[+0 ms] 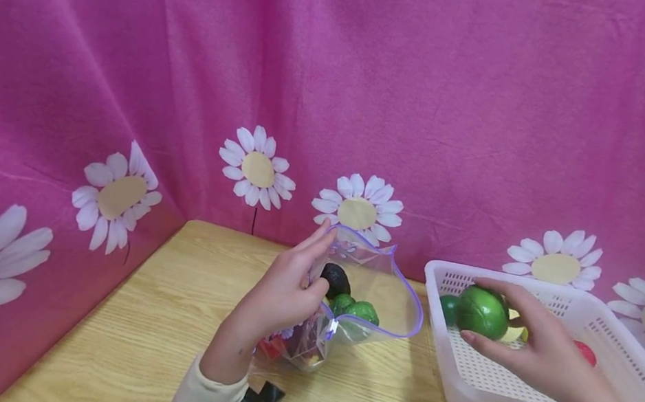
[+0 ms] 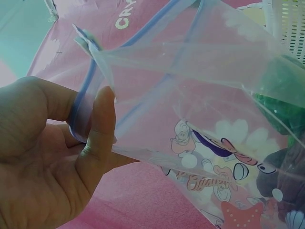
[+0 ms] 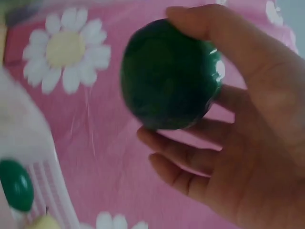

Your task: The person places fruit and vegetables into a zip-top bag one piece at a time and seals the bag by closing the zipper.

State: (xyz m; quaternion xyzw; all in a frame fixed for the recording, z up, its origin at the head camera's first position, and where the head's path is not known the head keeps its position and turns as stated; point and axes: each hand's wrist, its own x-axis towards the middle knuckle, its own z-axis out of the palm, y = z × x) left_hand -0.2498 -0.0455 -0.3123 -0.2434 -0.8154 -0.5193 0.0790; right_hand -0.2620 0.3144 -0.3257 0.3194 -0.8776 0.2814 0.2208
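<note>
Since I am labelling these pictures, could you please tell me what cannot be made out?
Head view: pale yellow item, partly behind the green fruit and right hand.
Head view: red item, partly behind that hand.
Left wrist view: basket, cut off by upper-right edges.
Right wrist view: second green item, cut off by left edge.

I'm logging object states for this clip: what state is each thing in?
Green fruit: held, lifted in the air
Right hand: gripping the green fruit
Clear bag: mouth open, partly filled
Left hand: pinching the clear bag's edge
White basket: open-topped, with several items inside
Black item: inside the clear bag
</note>
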